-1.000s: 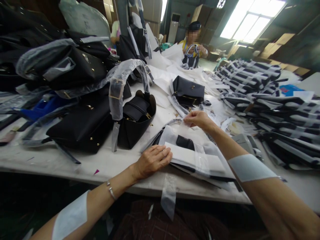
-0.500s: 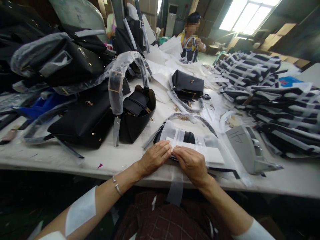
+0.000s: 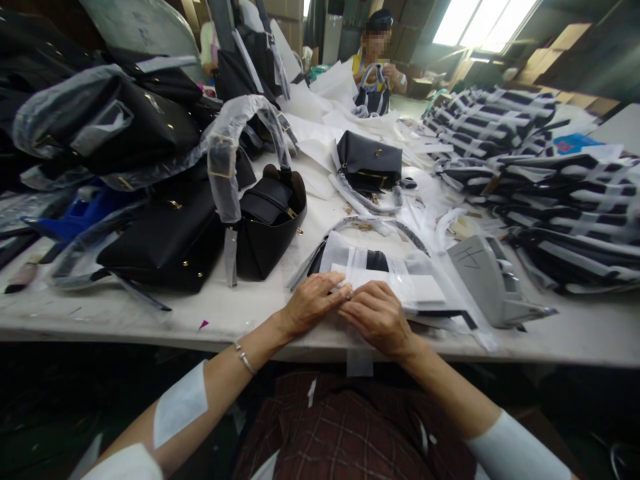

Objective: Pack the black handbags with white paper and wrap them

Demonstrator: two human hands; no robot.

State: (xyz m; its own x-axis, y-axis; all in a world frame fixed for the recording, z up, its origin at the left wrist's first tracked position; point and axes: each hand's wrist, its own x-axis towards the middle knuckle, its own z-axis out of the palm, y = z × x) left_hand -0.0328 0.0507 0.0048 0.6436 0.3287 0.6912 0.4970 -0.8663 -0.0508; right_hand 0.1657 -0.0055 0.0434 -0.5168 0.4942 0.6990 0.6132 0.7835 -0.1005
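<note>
A black handbag (image 3: pixel 376 260), partly covered by translucent wrapping (image 3: pixel 334 252) and a white padding sheet (image 3: pixel 425 289), lies at the table's front edge. My left hand (image 3: pixel 315 303) is at its near side, fingers pressed together. Beside it, my right hand (image 3: pixel 377 315) is closed in a pinch, its fingertips meeting those of the left. What lies between the fingertips is hidden. A translucent strip (image 3: pixel 360 362) hangs over the table edge below my right hand. Right of the bag stands a grey tape dispenser (image 3: pixel 477 280) with a marking on its side.
An upright black handbag (image 3: pixel 270 230) with a wrapped handle stands to the left, near piled black bags (image 3: pixel 160 237). Another handbag (image 3: pixel 370 163) lies farther back. Stacked, strapped bags (image 3: pixel 565 193) fill the right side. Across the table a person (image 3: pixel 377 63) handles a bag.
My fingertips have shifted slightly at the bag's near edge, the left fingers now reaching further over the right ones. The view has tilted a little; the bag stays in place.
</note>
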